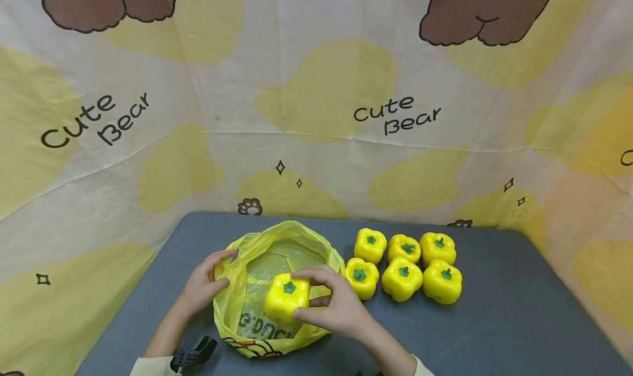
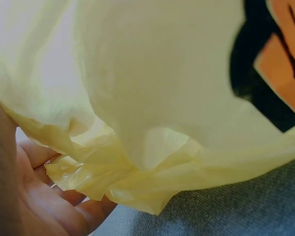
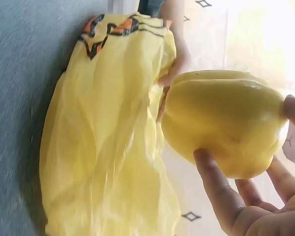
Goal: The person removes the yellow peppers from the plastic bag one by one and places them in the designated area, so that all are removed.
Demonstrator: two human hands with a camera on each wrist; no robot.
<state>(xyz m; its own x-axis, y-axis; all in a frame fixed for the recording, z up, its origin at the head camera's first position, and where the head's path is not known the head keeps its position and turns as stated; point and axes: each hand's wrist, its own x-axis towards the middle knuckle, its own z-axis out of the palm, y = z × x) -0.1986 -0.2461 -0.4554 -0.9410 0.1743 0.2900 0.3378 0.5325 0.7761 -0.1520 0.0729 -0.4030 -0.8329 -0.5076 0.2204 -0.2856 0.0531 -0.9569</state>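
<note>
My right hand [image 1: 341, 304] pinches a yellow bell pepper [image 1: 283, 303] with a green stem, held over the mouth of a yellow plastic bag. In the right wrist view, fingers and thumb grip this bell pepper [image 3: 226, 123] beside the bag [image 3: 108, 128]. The plastic bag [image 1: 229, 299] stands with its mouth spread wide, dark lettering and an orange print on it. At its left rim, my left hand [image 1: 201, 282] holds the edge. The left wrist view has the crumpled bag edge [image 2: 132, 187] between the thumb and curled fingers of the left hand [image 2: 44, 196].
Several more yellow bell peppers [image 1: 403, 278] stand in two rows to the right of the bag. All are on a dark grey table [image 1: 519, 310]. A patterned cloth [image 1: 316, 90] hangs behind the table and along its sides.
</note>
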